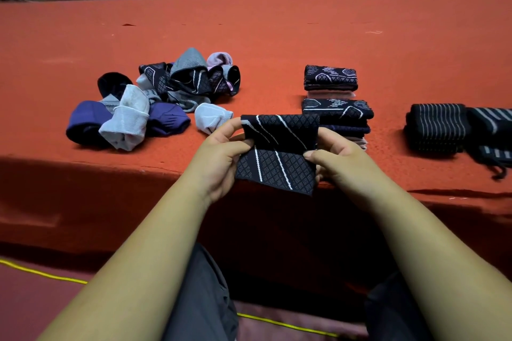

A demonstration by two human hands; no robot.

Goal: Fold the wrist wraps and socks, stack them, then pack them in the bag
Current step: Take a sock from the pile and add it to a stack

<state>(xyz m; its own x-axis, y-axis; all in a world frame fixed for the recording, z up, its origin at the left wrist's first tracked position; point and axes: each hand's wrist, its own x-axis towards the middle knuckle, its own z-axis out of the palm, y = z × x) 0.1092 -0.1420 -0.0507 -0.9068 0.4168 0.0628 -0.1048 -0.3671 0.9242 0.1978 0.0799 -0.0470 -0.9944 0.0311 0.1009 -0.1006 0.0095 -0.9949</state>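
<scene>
The fold could be lost if either pinch is eased too soon: the knit is judged to be springy, and the upper half may flip open. A skewed crease is also risked, since the dark patterned sock point(277, 152) is held in mid-air above the near edge of the red surface point(277, 36), with nothing beneath it to square the edges against. The near stack point(338, 119), just behind and to the right, is built of several soft layers and could be toppled by an off-centre placement.

The sock is seen as navy knit with a pale diamond grid and slanted white lines, bent across its middle. Its left edge is pinched by the left hand point(221, 160) and its right edge by the right hand point(338, 158), both closed narrowly on the cloth. A loose pile of unfolded socks point(155, 102) lies to the left, folded wrist wraps point(437, 127) to the right, and no bag is seen
</scene>
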